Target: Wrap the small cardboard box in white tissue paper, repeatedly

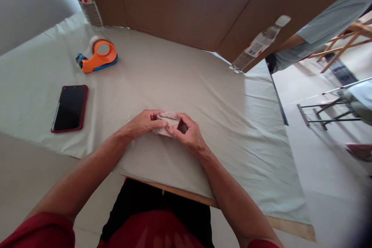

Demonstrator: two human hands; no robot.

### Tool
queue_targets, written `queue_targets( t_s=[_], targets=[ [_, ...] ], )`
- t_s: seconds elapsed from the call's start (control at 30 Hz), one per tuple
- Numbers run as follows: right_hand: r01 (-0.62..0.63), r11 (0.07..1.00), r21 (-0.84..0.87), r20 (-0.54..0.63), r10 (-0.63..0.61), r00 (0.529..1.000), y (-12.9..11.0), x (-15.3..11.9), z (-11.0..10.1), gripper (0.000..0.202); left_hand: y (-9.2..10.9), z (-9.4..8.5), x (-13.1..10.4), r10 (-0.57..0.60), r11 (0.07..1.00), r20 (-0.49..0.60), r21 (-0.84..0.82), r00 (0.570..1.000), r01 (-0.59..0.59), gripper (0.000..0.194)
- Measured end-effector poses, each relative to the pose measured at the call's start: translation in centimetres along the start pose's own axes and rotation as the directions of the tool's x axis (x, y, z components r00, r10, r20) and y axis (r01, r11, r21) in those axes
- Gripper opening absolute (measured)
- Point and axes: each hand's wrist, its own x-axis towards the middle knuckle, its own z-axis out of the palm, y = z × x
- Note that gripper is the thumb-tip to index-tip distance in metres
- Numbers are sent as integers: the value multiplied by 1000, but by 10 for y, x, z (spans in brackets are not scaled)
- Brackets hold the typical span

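Observation:
A small, pale, folded piece of cloth or paper [168, 120] is held just above the covered table, near its front edge. My left hand [147, 122] pinches its left side, thumb on the near face. On the right side, my right hand [188, 131] grips it between thumb and fingers, with the fingers curled behind. Both thumbs nearly meet at the middle of the piece. Its underside and back are hidden, so its exact nature is hard to tell.
An orange tape dispenser [100, 56] and a phone in a red case [70, 108] lie at the left. Two bottles [87, 4] [255, 48] stand against a brown cardboard panel [180, 7]. A person's arm [290, 42] shows behind the panel; a folding chair [331, 110] stands right.

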Motion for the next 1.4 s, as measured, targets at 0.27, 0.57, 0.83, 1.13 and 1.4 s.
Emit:
queue_targets(
  t_s=[0.27,0.57,0.83,1.13,1.4],
  targets=[
    [-111,991,-80,23,113,993,0,5,-2,36,3,4,-2,47,981,-55,189,997,-36,42],
    [-124,991,-39,33,126,992,-2,11,-5,40,-2,0,1,64,964,-100,264,993,-36,51],
    [-106,993,46,-5,107,994,-1,26,4,28,1,2,0,53,977,-55,209,997,-40,46],
    [-84,995,49,-27,85,996,-6,22,7,23,3,3,0,54,967,-89,253,995,-30,43],
    [-15,1000,-17,-15,15,1000,-13,17,6,23,8,4,-2,68,946,-90,322,994,-36,37]
  ],
)
